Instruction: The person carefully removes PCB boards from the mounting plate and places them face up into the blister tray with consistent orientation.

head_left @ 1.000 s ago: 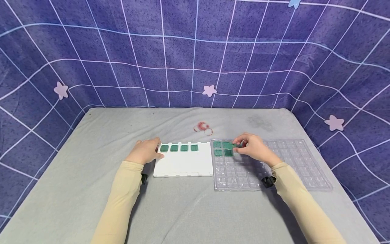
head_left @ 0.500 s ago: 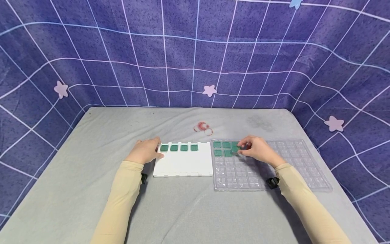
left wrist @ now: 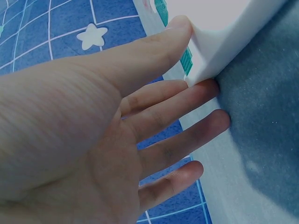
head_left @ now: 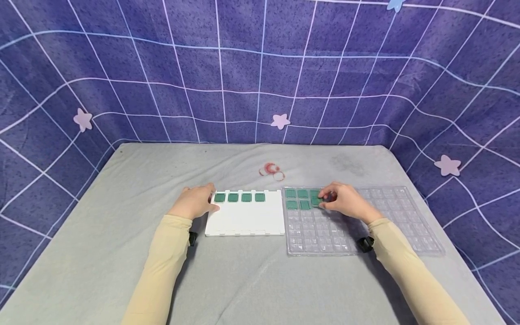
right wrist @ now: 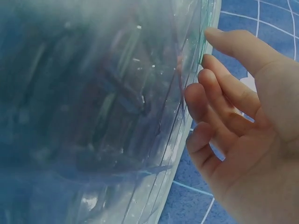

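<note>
My left hand (head_left: 194,201) grips the left end of a white rectangular holder (head_left: 245,221). In the left wrist view the thumb lies on its top and the index finger is against its side. Several small green square chips (head_left: 246,197) sit in a row along the holder's far edge. My right hand (head_left: 345,201) pinches another green chip (head_left: 316,201) between thumb and fingertips, over the clear plastic tray (head_left: 317,231). Only a thin green edge (right wrist: 204,44) shows by those fingertips in the right wrist view. Several more chips (head_left: 291,205) lie in the tray's far-left pockets.
The clear tray stands directly right of the white holder, its many pockets in rows. Both lie on a grey cloth-covered table (head_left: 243,280) with a red ring mark (head_left: 271,169) behind them. A blue gridded curtain (head_left: 239,72) hangs around the back and sides.
My right hand has moved slightly right with its chip, from the second column of the tray to the third, where the chip now sits lower. The left hand has stayed on the holder.
</note>
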Demonstrator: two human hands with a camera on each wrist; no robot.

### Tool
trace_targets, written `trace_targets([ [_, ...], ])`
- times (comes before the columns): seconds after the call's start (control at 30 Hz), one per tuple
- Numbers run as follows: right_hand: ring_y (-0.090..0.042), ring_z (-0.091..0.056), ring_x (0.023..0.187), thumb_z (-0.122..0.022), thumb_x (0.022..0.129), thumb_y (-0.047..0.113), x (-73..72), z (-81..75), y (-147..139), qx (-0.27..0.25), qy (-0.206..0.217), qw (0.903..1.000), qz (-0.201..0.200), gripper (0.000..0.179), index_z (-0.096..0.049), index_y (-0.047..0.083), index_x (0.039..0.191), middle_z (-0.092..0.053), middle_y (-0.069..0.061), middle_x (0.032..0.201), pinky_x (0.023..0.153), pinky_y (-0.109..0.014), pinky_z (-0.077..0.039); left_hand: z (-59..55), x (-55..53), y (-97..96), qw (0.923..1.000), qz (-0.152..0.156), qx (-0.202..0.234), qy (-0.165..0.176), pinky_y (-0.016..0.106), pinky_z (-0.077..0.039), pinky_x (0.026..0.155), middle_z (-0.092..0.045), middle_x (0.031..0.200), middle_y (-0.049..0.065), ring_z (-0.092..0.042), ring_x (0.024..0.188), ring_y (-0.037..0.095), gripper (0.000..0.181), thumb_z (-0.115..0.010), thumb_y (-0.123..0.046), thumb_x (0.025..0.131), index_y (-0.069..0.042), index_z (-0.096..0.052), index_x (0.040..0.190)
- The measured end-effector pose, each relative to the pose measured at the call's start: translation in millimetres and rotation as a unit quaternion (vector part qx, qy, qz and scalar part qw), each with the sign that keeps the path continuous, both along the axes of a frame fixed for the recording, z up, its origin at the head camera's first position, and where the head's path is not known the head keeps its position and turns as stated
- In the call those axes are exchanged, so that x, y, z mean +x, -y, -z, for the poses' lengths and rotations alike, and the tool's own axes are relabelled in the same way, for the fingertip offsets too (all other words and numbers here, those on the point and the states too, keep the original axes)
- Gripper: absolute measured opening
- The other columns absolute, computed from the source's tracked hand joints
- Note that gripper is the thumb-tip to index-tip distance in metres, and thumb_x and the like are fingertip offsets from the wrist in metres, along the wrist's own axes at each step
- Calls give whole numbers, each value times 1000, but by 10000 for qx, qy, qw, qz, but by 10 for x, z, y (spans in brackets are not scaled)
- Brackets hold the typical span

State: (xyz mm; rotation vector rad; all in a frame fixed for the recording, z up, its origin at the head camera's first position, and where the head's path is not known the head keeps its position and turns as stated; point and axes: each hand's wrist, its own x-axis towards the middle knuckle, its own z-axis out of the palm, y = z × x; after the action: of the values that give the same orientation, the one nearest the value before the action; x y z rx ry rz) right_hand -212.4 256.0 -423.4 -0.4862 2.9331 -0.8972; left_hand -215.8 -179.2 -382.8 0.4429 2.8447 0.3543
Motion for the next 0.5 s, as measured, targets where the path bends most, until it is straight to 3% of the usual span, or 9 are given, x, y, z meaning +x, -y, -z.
trace_targets([
  [0.5,-14,-59,79,-84,81,13,1,9,-19,49,9,10000,-42,19,-77,12,100,-68,-3,90,71,-25,-46,-4,7,-5,10000,-9,28,-14,55,-41,100,-74,104,12,-69,97,30,55,-76,-28,92,2,-56,134],
])
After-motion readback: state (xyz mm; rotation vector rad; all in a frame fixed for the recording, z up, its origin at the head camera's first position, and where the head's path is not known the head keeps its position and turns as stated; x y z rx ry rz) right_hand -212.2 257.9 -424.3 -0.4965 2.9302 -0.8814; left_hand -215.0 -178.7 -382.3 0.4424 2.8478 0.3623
